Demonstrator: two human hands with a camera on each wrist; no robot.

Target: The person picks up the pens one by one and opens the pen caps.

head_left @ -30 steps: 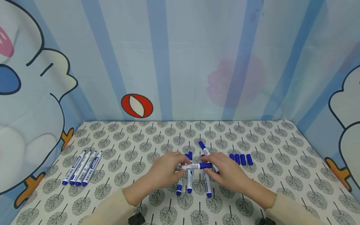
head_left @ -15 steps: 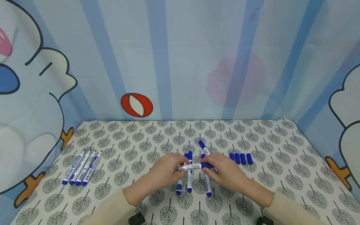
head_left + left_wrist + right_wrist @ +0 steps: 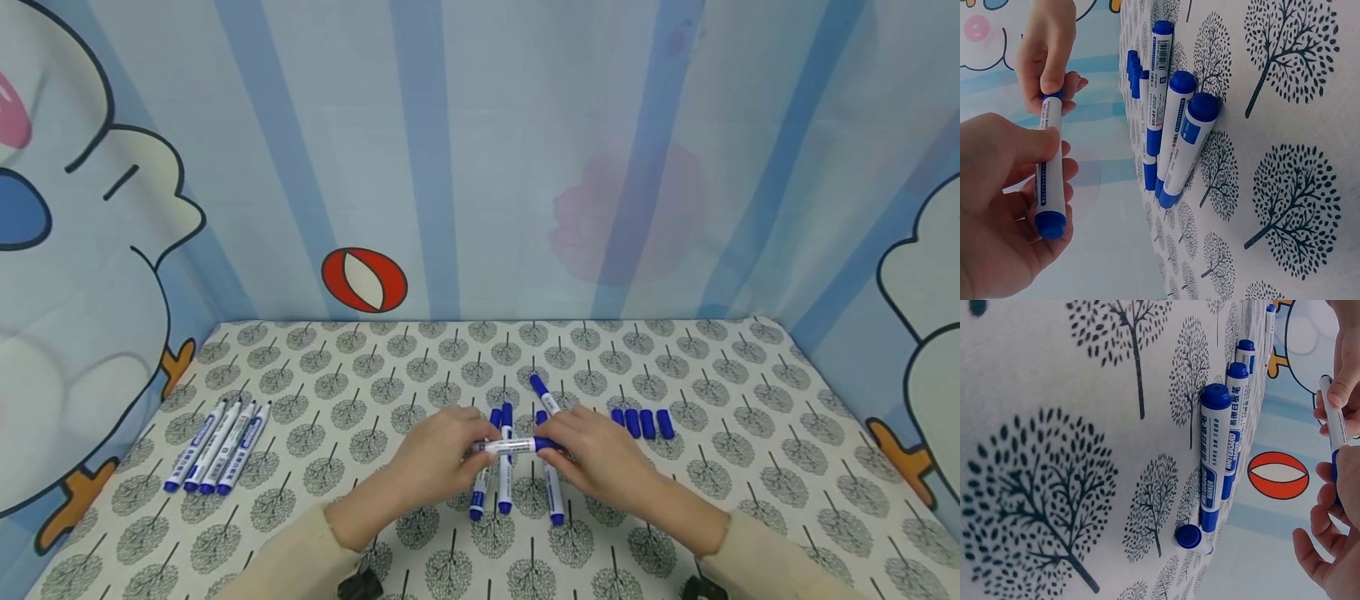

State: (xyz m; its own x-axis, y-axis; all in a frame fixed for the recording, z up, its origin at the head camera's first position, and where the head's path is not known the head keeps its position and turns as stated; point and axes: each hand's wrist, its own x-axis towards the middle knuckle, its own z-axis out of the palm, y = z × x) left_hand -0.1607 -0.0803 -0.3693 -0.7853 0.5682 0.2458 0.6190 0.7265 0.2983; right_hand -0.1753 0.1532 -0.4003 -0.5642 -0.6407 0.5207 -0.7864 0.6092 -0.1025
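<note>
Both hands hold one white whiteboard marker (image 3: pixel 513 447) level above the patterned cloth. My left hand (image 3: pixel 442 450) grips the white barrel; the left wrist view shows its thumb (image 3: pixel 1038 147) along the side and the blue end plug (image 3: pixel 1051 225) sticking out. Its blue cap (image 3: pixel 546 443) is pinched by my right hand (image 3: pixel 603 450), whose fingers hide part of it. Whether cap and barrel are apart cannot be seen. Below lie capped markers: one on the left (image 3: pixel 480 496), one in the middle (image 3: pixel 506 483), one on the right (image 3: pixel 553 496), and a slanted one (image 3: pixel 547 396) behind.
Several uncapped markers (image 3: pixel 225 450) lie side by side on the left of the cloth (image 3: pixel 360 533). A row of loose blue caps (image 3: pixel 647 425) is on the right, just beyond the right hand. A printed curtain (image 3: pixel 495 167) stands behind the table.
The right hand has shifted slightly at the cap end, and the slanted marker's near end is now hidden behind it. The left hand and the other markers stay nearly where they were.
</note>
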